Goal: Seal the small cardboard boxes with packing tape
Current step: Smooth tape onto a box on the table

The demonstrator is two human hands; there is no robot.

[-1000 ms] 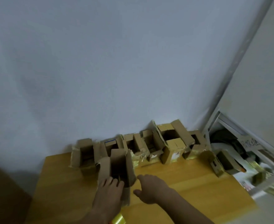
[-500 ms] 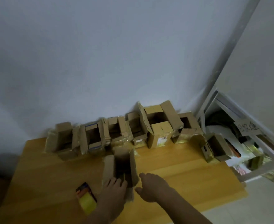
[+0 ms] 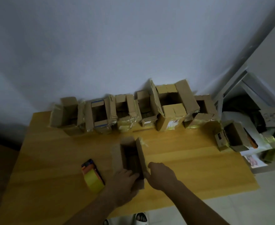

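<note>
Here the box in hand stands near the front middle of the table, its top open and its flaps up, well apart from the row of other open boxes along the wall. The left hand lies on its near end with straight fingers reaching over the near flap toward the dark inside; it presses, it does not clutch. The right hand sits just beside the box's right wall, fingers loosely curled, thumb toward the right flap; whether it touches the card I cannot tell, and it holds nothing that shows.

The tape dispenser, with its yellow roll, lies on the table just left of the left hand, untouched. One more open box sits tilted at the table's right edge, beside a cluttered shelf.

The step, as I judge it, is folding the flaps shut before any tape goes on. To do it well: fold the short end flaps in first, then bring the long side flaps down over them so their edges meet along the middle. Hold that seam flat with one hand while the other fetches the dispenser, which is close enough for the left hand. The card looks soft and worn, with old tape on it, so flaps may spring back; press firmly and run the tape down over both ends.
</note>
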